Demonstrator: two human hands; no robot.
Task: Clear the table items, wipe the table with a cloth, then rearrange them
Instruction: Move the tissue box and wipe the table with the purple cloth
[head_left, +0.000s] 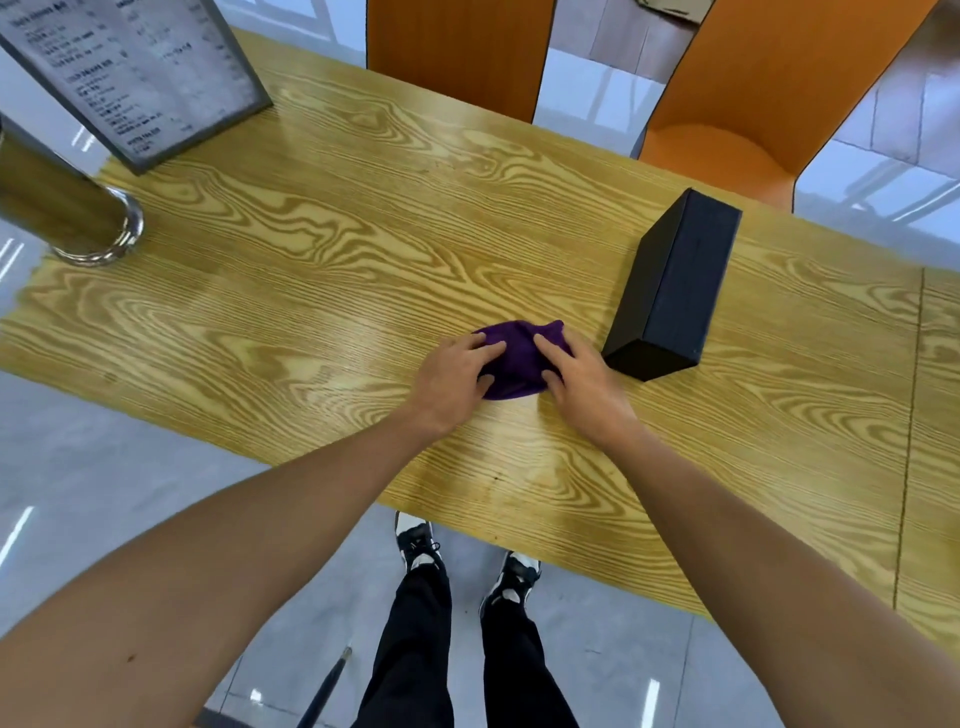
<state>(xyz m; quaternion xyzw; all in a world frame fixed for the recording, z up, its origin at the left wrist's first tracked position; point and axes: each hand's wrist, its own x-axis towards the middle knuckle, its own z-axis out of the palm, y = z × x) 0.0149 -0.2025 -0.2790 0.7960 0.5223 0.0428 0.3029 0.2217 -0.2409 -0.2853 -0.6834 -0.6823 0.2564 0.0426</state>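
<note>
While both hands press on the purple cloth (514, 358), I see it bunched on the wooden table (311, 270) near the front edge. My left hand (452, 379) lies flat with fingers spread over the cloth's left side; my right hand (582, 384) covers its right side, fingers curled onto the fabric. A black box (675, 286) stands just beside the cloth. A framed menu (135, 73) and a glass tumbler (67, 208) sit well apart at the far left.
</note>
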